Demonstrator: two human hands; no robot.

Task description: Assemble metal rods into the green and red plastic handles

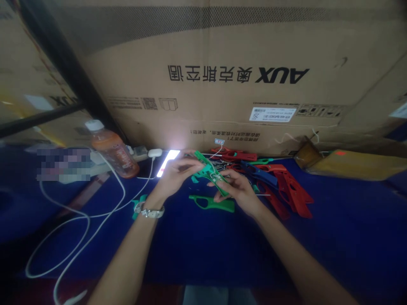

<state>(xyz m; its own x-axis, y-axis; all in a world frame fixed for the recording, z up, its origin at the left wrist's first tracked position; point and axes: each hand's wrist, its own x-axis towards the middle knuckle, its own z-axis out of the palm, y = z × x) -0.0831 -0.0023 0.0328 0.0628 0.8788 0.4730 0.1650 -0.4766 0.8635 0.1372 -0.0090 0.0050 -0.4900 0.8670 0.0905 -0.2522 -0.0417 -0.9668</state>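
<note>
My right hand (241, 191) grips one half of a green long-reach lighter casing (219, 181), held tilted above the table with its open inner side showing. A thin white wire and small light parts lie inside it. The fingers of my left hand (173, 176) are pinched on a small teal-green part (202, 171) against the casing's upper section. Just below my hands, another green casing half (219, 205) with a trigger loop lies on the blue table. Small teal pieces (139, 205) rest by my left wrist, partly hidden behind the watch.
Red casing halves (294, 192) and a blue one (262, 174) are heaped to the right. Behind stands a large cardboard box (203, 97). A drink bottle (112, 148), lit phone (168, 163), charger (154, 153) and looped white cable (89, 228) are left; a yellow packet (359, 165) is right.
</note>
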